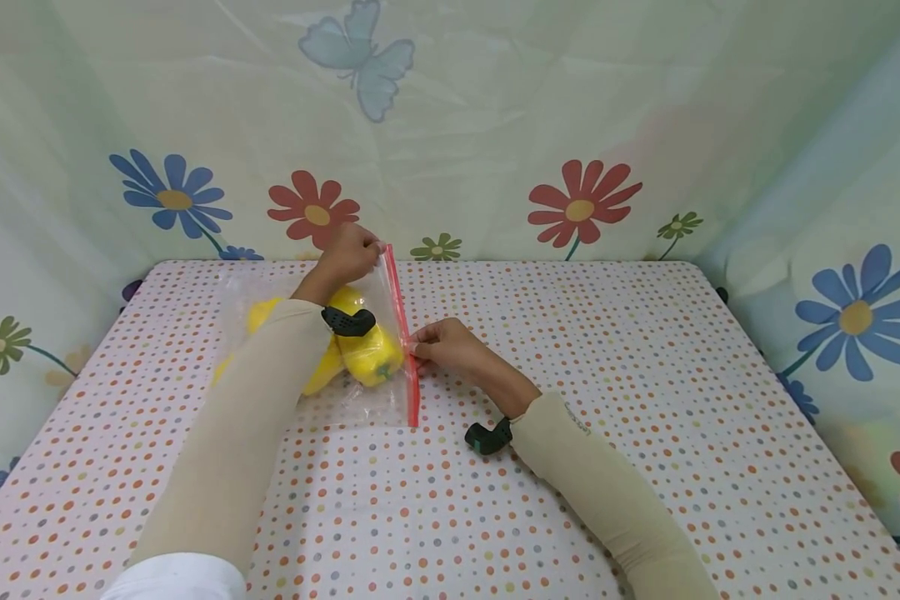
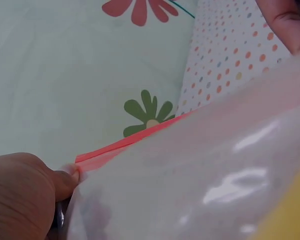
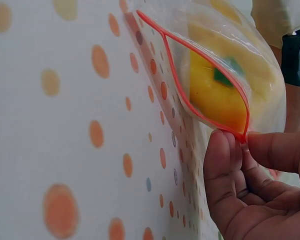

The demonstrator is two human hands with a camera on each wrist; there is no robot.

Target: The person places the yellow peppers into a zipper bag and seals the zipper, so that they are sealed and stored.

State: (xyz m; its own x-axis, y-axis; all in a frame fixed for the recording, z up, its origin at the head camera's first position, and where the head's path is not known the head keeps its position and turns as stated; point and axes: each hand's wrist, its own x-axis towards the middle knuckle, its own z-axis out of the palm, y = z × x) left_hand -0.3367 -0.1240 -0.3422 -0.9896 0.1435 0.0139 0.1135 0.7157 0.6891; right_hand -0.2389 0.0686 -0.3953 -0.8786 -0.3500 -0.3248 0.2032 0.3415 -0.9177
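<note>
A clear zip bag [image 1: 360, 408] with a red zip strip [image 1: 401, 304] lies on its side, its mouth facing right. Inside are several yellow pieces, one plainly a yellow bell pepper [image 1: 372, 357] with a green stem; my left forearm covers some of them. At the far end of the strip, my left hand [image 1: 348, 252] pinches the bag's corner between thumb and finger. My right hand [image 1: 452, 346] pinches the strip about midway along. In the right wrist view, the mouth [image 3: 210, 90] gapes on the near side of that pinch, with the pepper showing through.
The table wears a white cloth [image 1: 532, 517] with coloured dots. Behind it hangs a pale curtain [image 1: 465, 133] printed with flowers and a butterfly, which also runs down both sides. Each wrist carries a black camera band [image 1: 489, 437].
</note>
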